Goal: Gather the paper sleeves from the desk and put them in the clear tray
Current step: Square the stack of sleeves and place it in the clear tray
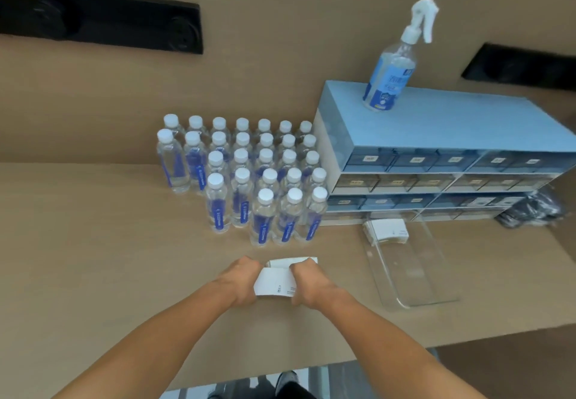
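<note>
Near the front edge of the tan wooden table [93, 243], left hand [238, 280] and right hand [307, 283] grip closed on a white paper sleeve stack [274, 283], apparently squaring it for the clear plastic tray [414, 277], which already holds sleeves [386, 230].

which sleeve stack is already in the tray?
The white paper sleeve stack at the clear plastic tray's far end, by the drawer unit. The other stack is gripped between both hands on the desk.
</note>
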Demonstrator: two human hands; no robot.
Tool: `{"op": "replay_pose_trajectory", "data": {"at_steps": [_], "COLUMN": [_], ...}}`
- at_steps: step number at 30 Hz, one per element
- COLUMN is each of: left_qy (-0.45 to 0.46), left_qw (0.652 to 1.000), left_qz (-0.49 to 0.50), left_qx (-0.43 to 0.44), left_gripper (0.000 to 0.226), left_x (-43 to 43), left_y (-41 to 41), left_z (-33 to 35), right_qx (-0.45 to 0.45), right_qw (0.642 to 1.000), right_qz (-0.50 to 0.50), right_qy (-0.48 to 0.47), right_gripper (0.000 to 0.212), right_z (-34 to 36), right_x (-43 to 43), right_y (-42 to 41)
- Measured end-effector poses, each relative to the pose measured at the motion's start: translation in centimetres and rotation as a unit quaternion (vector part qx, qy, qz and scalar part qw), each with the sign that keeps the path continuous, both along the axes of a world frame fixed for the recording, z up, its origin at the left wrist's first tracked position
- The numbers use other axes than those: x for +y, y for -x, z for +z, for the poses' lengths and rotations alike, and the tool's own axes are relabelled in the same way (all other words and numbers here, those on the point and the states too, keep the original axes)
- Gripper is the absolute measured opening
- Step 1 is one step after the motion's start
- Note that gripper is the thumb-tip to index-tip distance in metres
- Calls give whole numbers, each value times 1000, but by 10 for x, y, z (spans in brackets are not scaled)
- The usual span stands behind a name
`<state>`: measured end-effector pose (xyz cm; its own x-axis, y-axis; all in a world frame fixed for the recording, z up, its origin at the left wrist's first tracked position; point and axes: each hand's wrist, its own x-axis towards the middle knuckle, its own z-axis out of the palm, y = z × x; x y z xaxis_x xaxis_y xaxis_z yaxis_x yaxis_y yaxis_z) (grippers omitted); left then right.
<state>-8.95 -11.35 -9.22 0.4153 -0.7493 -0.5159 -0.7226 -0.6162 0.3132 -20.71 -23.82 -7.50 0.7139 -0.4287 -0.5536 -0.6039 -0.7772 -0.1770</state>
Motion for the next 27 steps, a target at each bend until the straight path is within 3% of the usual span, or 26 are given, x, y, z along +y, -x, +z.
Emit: {"op": "replay_pose_trajectory", "data": {"at_steps": [11,27], "left_qy": [-36,-53], "left_qw": [997,996], "left_qz": [37,72], "left_qx": [-52,-28], "left_gripper": [47,46], "left_x": [-71,-65], "left_y": [19,25], "left_z": [10,-17], "right_qx": [-28,19], "right_qw": [998,996], "right_qz": [48,85], "right_qy": [9,-6], "right_gripper": [47,42], "right_z": [-6,-33], "right_x": [-87,-88], "right_y": [5,-4]}}
